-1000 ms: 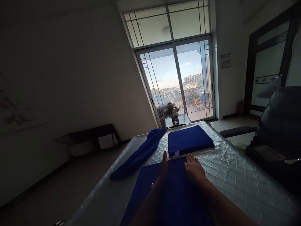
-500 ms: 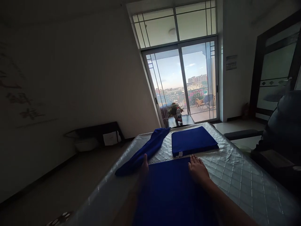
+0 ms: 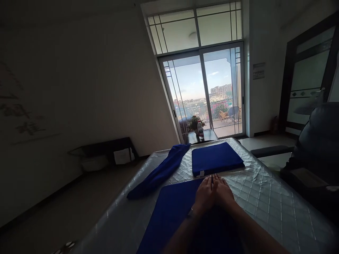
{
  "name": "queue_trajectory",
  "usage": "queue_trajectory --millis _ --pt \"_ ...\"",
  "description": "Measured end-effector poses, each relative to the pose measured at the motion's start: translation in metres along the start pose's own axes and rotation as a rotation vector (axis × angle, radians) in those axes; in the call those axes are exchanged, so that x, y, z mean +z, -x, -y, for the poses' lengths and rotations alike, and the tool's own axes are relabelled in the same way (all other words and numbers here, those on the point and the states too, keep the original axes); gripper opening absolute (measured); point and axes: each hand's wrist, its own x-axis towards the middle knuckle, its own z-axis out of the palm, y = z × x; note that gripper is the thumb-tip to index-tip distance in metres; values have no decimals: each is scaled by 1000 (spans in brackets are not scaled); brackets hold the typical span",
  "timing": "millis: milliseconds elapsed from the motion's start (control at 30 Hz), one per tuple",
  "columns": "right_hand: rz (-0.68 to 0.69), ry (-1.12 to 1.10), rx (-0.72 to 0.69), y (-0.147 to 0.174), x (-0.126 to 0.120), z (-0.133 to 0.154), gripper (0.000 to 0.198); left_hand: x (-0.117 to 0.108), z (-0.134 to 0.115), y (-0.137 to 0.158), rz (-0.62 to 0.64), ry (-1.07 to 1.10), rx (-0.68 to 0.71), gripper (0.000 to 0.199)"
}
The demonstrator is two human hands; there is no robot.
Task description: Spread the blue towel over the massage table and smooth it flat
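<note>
A blue cloth (image 3: 169,208) lies spread flat on the near part of the quilted silvery cover, partly hidden by my forearms. My left hand (image 3: 205,194) rests on the cloth's far right area, fingers stretched forward. Right beside it, thumbs meeting, my right hand (image 3: 224,190) lies flat at the far right corner with fingers extended. Just beyond the fingertips is a neatly folded blue cloth (image 3: 217,158) with a small white tag on its near edge. To the left, a loose, bunched blue cloth (image 3: 161,169) lies diagonally.
The silvery quilted cover (image 3: 265,197) spans the table. Behind it stands a small dark table with a bottle (image 3: 200,130) and a potted plant (image 3: 195,121), before a sliding glass door (image 3: 206,91). A dark office chair (image 3: 315,141) is on the right, a low dark bench (image 3: 106,146) on the left.
My left hand has moved right from the cloth's left edge to beside my right hand, uncovering the cloth's left corner. My right hand stays at about the same spot.
</note>
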Motion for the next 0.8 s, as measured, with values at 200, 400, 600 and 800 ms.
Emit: queue_trajectory --millis 200,400,600,800 --pt "-37 -61 101 -2 -6 7 61 -52 75 27 95 -145 -177 86" --pt "-45 -69 94 -1 -4 7 60 -108 144 65 87 -258 -416 84" --pt "-28 -51 92 -1 -5 6 60 -122 155 77 95 -265 -442 86" --pt "-41 -42 90 -1 -6 7 60 -114 168 74 87 -231 -426 92"
